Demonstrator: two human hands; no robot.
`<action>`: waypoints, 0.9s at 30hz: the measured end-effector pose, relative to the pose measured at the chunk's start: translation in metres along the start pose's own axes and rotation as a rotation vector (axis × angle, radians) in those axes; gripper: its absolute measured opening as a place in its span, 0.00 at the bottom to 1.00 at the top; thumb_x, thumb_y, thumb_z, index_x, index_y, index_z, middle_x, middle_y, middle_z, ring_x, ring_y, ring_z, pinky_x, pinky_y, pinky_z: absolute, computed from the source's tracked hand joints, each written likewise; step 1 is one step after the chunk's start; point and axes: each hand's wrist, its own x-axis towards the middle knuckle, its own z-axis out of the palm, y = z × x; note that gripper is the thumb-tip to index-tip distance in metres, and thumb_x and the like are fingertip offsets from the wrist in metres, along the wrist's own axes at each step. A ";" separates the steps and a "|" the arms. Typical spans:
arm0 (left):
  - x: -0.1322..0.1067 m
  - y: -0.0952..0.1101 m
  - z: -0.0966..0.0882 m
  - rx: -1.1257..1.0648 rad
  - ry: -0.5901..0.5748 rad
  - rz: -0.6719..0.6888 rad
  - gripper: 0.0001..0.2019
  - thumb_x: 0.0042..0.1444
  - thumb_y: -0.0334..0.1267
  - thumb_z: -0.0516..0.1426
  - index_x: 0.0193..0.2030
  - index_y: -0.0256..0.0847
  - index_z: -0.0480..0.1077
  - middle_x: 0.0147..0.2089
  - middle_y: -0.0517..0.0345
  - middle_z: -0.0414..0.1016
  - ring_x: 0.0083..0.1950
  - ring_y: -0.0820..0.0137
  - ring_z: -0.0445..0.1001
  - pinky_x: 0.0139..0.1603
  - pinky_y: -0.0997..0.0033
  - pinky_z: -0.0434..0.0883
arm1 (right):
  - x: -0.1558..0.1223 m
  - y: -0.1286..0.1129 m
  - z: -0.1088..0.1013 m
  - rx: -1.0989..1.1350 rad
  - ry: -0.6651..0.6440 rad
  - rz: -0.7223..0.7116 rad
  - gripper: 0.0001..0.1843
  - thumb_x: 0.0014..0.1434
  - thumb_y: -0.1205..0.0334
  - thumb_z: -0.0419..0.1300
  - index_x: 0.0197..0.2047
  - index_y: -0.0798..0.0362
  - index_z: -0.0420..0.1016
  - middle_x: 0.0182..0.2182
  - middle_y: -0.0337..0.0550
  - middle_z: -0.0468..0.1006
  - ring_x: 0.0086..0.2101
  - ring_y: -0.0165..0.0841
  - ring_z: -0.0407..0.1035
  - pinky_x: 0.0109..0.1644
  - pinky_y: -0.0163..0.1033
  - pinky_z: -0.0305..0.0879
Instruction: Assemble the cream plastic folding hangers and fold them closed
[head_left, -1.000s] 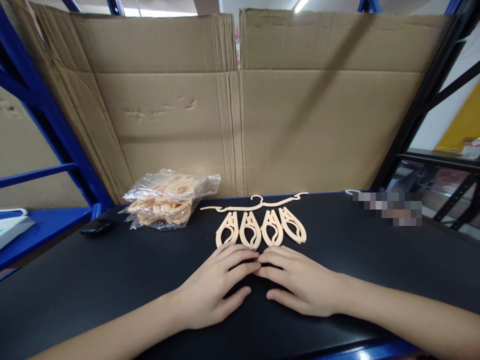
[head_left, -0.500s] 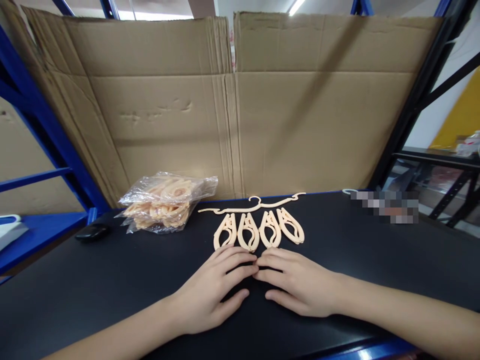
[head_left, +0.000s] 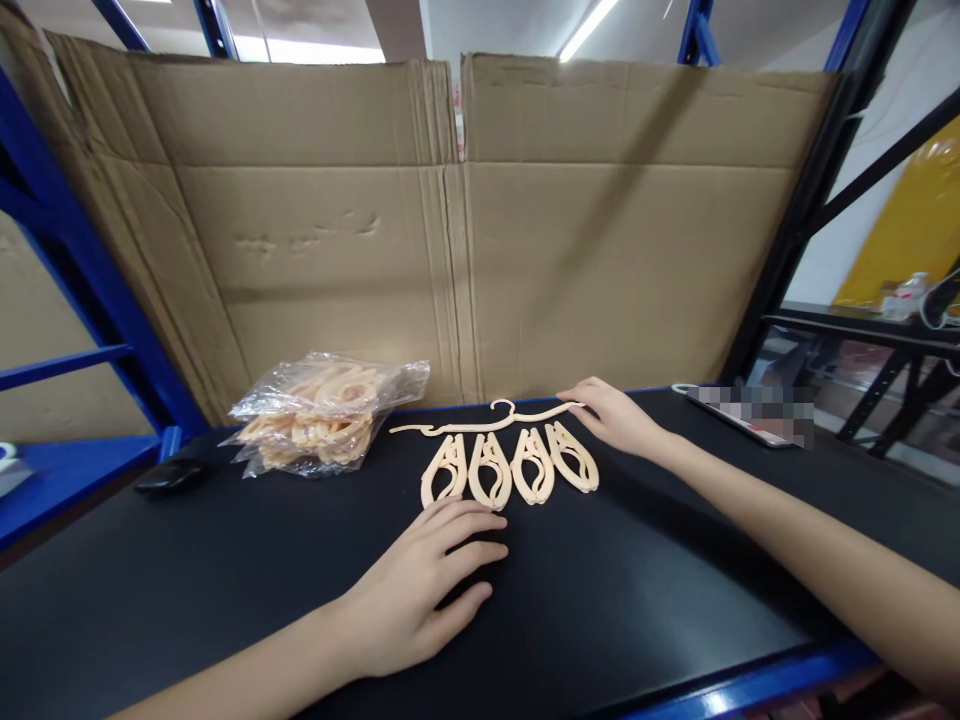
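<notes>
An unfolded cream plastic clothes hanger (head_left: 480, 426) lies at the back of the black table, its hook pointing away from me. My right hand (head_left: 611, 415) reaches to its right end, with thumb and fingers closed around the tip, which they partly cover. In front of that hanger, several folded hangers (head_left: 533, 468) of the same colour lie in a row. My left hand (head_left: 427, 580) rests palm down on the table with its fingers spread, holding nothing. Its fingertips are close to the two leftmost folded hangers and overlap their lower ends in view.
A clear plastic bag (head_left: 322, 415) with folded hangers inside sits at the back left. Beside it is a black computer mouse (head_left: 171, 476). A flat, partly blurred object (head_left: 750, 415) lies at the back right. Cardboard panels (head_left: 337, 220) stand behind the table (head_left: 585, 620).
My right hand has moved from beside my left hand, forward and right, to the unfolded hanger's right end. The left hand stays nearly where it was. The camera view has shifted slightly.
</notes>
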 end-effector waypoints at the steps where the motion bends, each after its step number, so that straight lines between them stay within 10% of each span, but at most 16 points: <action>1: 0.000 0.000 0.000 -0.001 0.008 0.003 0.16 0.59 0.30 0.52 0.54 0.44 0.67 0.58 0.50 0.69 0.61 0.59 0.63 0.63 0.52 0.62 | 0.004 0.014 0.003 -0.032 -0.042 0.031 0.17 0.63 0.68 0.49 0.51 0.58 0.72 0.43 0.54 0.77 0.48 0.41 0.67 0.53 0.50 0.66; 11: 0.000 -0.002 0.007 -0.003 0.055 -0.008 0.15 0.59 0.30 0.52 0.52 0.45 0.69 0.57 0.51 0.70 0.62 0.59 0.63 0.64 0.50 0.60 | -0.009 0.069 0.047 -0.024 -0.193 0.075 0.21 0.61 0.70 0.50 0.57 0.56 0.68 0.56 0.52 0.70 0.58 0.41 0.62 0.61 0.51 0.58; 27: -0.001 -0.002 0.009 0.018 0.077 0.009 0.14 0.59 0.31 0.52 0.51 0.45 0.70 0.57 0.51 0.70 0.61 0.59 0.64 0.65 0.49 0.59 | -0.009 0.052 0.037 0.007 -0.131 0.085 0.10 0.63 0.64 0.54 0.42 0.56 0.76 0.39 0.49 0.75 0.43 0.37 0.66 0.51 0.44 0.64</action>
